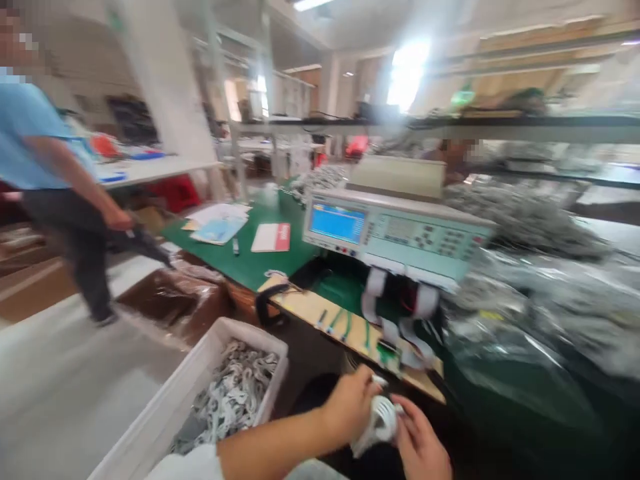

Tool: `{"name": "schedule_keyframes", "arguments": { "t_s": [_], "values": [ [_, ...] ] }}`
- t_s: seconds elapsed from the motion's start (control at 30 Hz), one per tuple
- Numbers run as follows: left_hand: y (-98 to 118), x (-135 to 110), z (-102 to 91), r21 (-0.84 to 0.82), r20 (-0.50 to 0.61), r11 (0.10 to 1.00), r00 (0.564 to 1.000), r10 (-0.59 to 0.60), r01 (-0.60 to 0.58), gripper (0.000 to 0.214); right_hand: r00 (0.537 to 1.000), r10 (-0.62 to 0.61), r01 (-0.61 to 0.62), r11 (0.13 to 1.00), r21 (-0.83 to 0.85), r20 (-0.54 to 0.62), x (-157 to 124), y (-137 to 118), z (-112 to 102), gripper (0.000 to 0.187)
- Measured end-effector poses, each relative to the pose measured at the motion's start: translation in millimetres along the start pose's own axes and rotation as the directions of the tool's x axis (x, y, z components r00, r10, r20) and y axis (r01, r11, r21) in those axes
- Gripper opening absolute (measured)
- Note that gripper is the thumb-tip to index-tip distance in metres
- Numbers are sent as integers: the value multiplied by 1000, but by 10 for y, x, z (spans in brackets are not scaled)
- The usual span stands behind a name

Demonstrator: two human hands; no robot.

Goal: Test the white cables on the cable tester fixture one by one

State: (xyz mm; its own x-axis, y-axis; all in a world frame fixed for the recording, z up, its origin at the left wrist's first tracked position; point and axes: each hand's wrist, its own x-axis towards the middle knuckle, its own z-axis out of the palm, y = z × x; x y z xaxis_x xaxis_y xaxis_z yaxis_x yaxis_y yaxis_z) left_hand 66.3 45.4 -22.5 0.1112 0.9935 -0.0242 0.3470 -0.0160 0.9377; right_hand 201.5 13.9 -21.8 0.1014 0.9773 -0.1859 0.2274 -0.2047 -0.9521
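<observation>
Low in front of me, a coiled white cable is held between my two hands. My left hand is closed around one part of it, and a small white end pokes out by the thumb. From the other side, my right hand pinches the cable near another end. Motion blur hides the details of both ends. Just beyond the hands lies a wooden board with green wires and a small green circuit board attached.
A bench tester with a lit screen stands on the green table, ribbon cables below it. Clear plastic bags of cables lie right. A white bin of cables is at my left. A person stands near open cardboard boxes.
</observation>
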Motion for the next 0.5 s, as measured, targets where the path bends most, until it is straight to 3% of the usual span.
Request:
{"name": "schedule_keyframes", "arguments": {
  "t_s": [0.07, 0.17, 0.37, 0.5],
  "values": [
    [7, 33, 17, -164, 81, 986, 997, 5, 9, 16, 993, 99, -110, 974, 198, 63, 38, -37, -10, 34],
    [-25, 106, 74, -391, 208, 907, 975, -79, 157, 20, 990, 132, -144, 926, 349, 56, 179, -45, -17, 28],
    [-68, 186, 42, -578, 333, 724, 919, -212, 377, 30, 997, 54, -40, 966, 255, -47, 262, -11, -29, 28],
    [-56, 198, -25, -592, 362, 680, 897, -255, 432, 31, 997, 45, -32, 980, 198, -59, 253, -26, -50, 31]
  ]
}}
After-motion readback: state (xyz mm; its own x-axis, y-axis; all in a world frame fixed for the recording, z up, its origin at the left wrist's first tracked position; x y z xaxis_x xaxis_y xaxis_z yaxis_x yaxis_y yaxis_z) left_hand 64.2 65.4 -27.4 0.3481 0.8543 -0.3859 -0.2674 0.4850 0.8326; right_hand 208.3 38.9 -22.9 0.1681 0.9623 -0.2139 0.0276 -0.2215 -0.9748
